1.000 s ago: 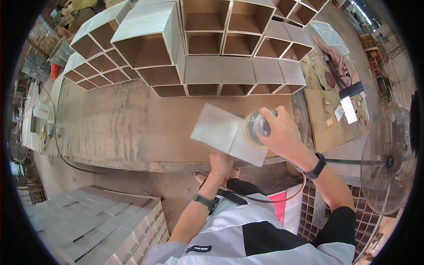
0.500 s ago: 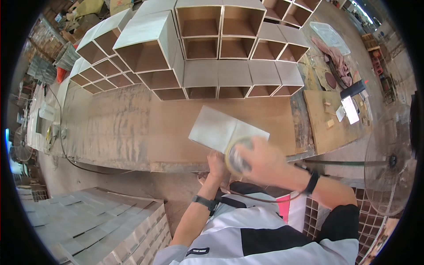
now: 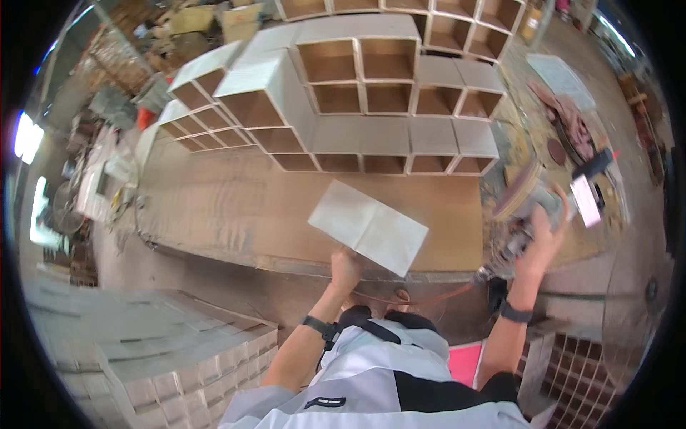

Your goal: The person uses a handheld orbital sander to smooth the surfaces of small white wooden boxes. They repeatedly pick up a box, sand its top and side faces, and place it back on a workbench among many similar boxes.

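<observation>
In the head view, with the pale box (image 3: 368,227) as our clock's centre, we see it over the near edge of the brown table (image 3: 214,204), turned at a slant. Our left hand (image 3: 346,269) holds it at 7 o'clock by the lower edge; the box hides the fingertips. At 3 o'clock, our right hand (image 3: 544,236) curls around the sander (image 3: 520,193), slightly blurred, its round disc tipped on edge and well apart from the box. A brownish hose (image 3: 432,299) runs at 5 o'clock. At 12 o'clock stand tiers of open-fronted boxes (image 3: 373,132); near 2 o'clock lies a pinkish cloth (image 3: 572,125); at 8 o'clock, a whitish stack (image 3: 186,350).
</observation>
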Demonstrator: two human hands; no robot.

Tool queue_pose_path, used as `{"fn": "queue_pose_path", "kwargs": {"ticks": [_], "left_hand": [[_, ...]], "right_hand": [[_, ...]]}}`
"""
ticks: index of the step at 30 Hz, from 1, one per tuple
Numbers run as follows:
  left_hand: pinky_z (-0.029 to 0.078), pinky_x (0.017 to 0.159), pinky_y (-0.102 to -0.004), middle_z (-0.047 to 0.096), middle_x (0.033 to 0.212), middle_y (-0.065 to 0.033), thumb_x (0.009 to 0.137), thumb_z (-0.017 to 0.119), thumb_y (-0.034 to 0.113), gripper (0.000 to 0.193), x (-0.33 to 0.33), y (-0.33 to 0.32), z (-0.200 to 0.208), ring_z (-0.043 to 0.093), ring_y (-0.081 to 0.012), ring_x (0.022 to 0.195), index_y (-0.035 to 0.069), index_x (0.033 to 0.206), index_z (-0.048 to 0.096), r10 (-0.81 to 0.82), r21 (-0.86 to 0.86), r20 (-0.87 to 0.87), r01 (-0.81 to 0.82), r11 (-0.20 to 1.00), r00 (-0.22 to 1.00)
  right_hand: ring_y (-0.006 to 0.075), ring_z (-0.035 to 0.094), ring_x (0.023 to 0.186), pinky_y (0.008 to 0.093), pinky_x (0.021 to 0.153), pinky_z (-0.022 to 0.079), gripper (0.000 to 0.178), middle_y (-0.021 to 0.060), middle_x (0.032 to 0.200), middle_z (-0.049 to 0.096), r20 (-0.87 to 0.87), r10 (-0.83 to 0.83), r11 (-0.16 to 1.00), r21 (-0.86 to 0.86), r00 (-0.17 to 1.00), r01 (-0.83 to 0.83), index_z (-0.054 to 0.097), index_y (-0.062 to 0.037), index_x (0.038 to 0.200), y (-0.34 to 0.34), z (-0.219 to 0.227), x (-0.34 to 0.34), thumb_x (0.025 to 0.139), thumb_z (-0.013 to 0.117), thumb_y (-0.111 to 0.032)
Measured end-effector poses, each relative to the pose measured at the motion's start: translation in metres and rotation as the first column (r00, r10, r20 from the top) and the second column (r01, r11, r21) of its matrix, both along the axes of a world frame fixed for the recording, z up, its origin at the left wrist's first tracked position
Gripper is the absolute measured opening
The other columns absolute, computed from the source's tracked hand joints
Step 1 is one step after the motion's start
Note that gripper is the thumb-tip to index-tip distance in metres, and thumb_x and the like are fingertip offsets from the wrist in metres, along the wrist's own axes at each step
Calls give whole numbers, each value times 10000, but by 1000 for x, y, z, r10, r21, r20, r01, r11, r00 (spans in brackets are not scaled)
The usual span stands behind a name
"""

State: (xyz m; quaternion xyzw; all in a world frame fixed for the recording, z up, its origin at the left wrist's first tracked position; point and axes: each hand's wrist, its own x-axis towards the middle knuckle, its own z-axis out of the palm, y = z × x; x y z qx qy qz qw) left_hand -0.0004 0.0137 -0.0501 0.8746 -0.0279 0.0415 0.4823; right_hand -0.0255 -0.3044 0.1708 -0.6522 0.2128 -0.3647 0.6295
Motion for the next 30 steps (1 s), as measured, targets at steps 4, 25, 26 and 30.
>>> {"fn": "queue_pose_path", "kwargs": {"ticks": [4,25,26,30], "left_hand": [[517,665,-514,633,774,-287,721,575,-51,157,2,-7,7,649,-476,779,-36,858,651,107,14,142,-111,994,984],[477,636,-365,703,759,-109,890,642,133,217,286,493,144,609,-174,696,-72,886,715,685,-168,395,-686,708,611],[488,673,-445,686,741,-225,832,766,283,396,308,494,162,643,-288,691,-78,737,637,672,-282,374,-612,739,640],[502,748,-410,718,830,-215,825,764,280,377,379,531,190,687,-278,807,-89,863,700,677,-183,322,-659,730,662]], "right_hand": [[181,617,812,283,599,497,441,81,1021,635,184,-408,872,370,894,321,561,-30,1241,-30,-31,-20,969,514,-374],[189,498,906,306,803,491,440,104,1107,558,722,-108,471,642,683,-604,525,4,1228,44,-131,15,900,655,-260],[187,492,891,295,812,499,498,115,1121,549,661,-159,517,689,734,-508,507,19,1248,50,-135,12,899,663,-301],[187,516,858,300,800,518,494,122,1095,583,496,-139,718,647,857,-257,539,13,1219,87,-123,4,904,657,-349]]}}
